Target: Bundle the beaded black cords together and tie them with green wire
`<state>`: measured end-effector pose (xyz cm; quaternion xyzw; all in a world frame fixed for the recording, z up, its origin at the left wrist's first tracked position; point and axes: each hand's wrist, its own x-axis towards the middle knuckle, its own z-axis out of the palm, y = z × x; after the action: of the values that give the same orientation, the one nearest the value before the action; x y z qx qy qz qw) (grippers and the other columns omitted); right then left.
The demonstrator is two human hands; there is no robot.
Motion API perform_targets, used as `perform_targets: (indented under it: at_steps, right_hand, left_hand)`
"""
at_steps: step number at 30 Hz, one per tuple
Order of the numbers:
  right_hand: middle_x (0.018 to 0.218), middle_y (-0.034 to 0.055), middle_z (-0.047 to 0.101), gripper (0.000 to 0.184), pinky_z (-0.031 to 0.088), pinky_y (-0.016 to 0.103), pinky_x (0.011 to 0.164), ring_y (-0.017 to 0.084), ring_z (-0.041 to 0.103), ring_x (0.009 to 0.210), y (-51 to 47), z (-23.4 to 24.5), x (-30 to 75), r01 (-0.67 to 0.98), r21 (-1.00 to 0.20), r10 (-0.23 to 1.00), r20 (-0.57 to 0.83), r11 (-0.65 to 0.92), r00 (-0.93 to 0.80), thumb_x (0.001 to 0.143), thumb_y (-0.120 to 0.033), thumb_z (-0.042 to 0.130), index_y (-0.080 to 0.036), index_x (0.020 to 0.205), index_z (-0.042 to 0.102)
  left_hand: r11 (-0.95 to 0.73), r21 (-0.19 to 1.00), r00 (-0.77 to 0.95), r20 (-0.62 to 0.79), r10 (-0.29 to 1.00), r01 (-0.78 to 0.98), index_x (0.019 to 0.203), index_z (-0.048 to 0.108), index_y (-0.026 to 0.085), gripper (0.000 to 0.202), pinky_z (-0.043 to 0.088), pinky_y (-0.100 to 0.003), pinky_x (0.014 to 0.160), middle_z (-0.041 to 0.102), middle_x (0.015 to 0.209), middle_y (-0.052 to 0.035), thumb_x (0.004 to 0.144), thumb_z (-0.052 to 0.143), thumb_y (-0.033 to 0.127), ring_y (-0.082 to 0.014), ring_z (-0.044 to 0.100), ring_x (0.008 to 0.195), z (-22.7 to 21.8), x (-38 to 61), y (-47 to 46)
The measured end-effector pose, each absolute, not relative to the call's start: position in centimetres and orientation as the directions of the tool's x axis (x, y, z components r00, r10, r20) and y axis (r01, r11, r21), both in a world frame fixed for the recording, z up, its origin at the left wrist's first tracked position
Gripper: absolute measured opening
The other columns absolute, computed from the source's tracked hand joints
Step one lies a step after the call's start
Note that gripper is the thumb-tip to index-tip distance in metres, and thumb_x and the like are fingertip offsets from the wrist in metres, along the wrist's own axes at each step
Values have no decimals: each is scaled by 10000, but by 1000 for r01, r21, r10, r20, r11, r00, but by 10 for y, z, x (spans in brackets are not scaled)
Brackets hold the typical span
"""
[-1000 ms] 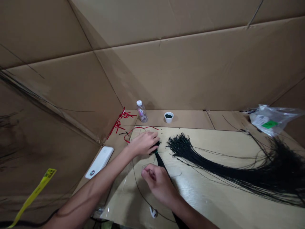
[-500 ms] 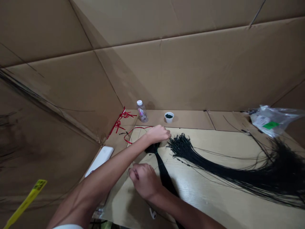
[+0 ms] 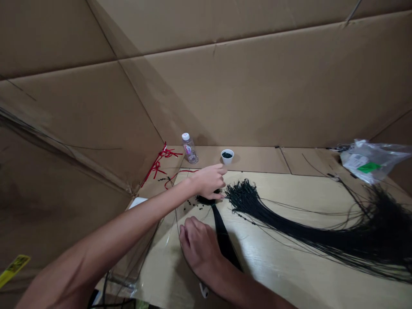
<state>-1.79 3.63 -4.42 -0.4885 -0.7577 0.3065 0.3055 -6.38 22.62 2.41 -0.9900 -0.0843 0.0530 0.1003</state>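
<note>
My left hand reaches forward over the table, fingers curled, its fingertips near the knotted head of a tight black cord bundle; what they pinch is too small to see. Small black beads lie scattered just left of that head. My right hand rests lower on the pale tabletop, fingers bent and pressed down beside the bundle, on a thin black strand. A big fan of loose black cords with knotted ends spreads to the right.
A small white cup of dark beads and a clear bottle stand at the back. Red cords lie at the left, a plastic bag at the right, a white earbud near the front edge. Cardboard walls enclose the table.
My left hand has moved from the bundle's head forward and right toward the cup, then settled above the head. My right hand has slid left and flattened onto the table.
</note>
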Motion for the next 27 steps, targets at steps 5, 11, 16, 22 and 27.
perform_targets:
  at_steps: [5, 11, 16, 22, 27]
  right_hand:
    - [878, 94, 707, 226, 367, 362, 711, 284, 662, 858, 32, -51, -26, 490, -828, 948, 148, 274, -281, 1053, -235, 493, -235, 848, 587]
    - [635, -10, 552, 354, 266, 336, 621, 202, 528, 630, 43, -63, -32, 330, -927, 968, 104, 178, -230, 1036, -251, 503, -263, 685, 452]
    - [591, -58, 378, 401, 233, 321, 579, 179, 405, 583, 56, -70, -31, 168, -982, 979, 50, 83, -196, 1064, -327, 439, -282, 677, 345]
    - [607, -68, 346, 396, 232, 322, 592, 170, 361, 590, 56, -78, -33, 10, -1000, 981, -17, -15, -192, 1046, -403, 428, -285, 682, 325]
    - [627, -71, 314, 399, 225, 324, 608, 163, 332, 619, 56, -79, -33, -111, -987, 973, -88, -113, -214, 991, -481, 465, -279, 675, 330]
  left_hand:
    - [-964, -210, 976, -110, 188, 162, 802, 755, 189, 276, 458, -412, 888, 755, 834, -110, 983, 692, 387, -276, 632, 992, 7, -68, 228]
    - [-961, -241, 966, -183, 183, 137, 1158, 724, 191, 183, 596, -443, 985, 726, 1240, -88, 1053, 658, 325, -227, 699, 1109, -20, -59, 229]
    - [-969, -240, 963, -239, 125, 66, 1236, 714, 207, 211, 611, -453, 999, 707, 1324, -105, 1064, 642, 306, -238, 697, 1155, -29, -49, 229]
    - [-970, -243, 958, -279, 59, -11, 1280, 694, 192, 267, 610, -468, 996, 694, 1342, -111, 1055, 657, 330, -248, 696, 1159, -28, -44, 235]
    - [-967, -253, 964, -262, 40, -29, 1260, 702, 198, 241, 612, -454, 989, 700, 1330, -108, 1062, 644, 323, -239, 698, 1145, -26, -41, 236]
